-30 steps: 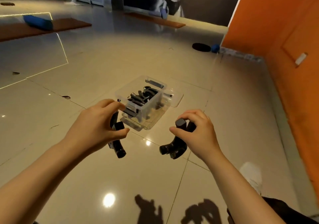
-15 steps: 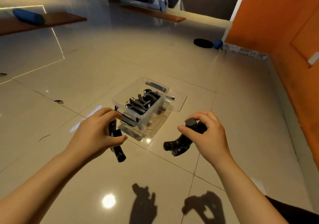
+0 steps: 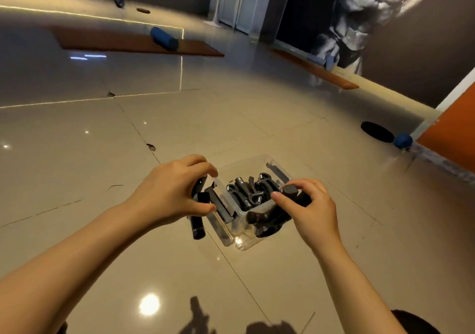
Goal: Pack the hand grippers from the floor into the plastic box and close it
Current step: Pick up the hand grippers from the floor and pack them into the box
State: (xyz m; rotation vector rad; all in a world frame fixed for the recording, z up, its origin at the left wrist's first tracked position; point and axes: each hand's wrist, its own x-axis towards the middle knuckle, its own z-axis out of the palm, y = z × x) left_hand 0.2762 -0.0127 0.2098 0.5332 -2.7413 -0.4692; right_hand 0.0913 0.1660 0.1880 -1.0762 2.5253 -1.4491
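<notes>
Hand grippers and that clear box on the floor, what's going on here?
A person is packing black hand grippers into a clear plastic box on the tiled floor. The left hand holds one hand gripper at the box's left edge, and the right hand holds another at its near right side. Several grippers already lie inside. The box is open; neither held gripper is in yet.

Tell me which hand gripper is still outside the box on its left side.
The black hand gripper held in the left hand; its handle hangs beside the plastic box, while the others lie inside or over it.
</notes>
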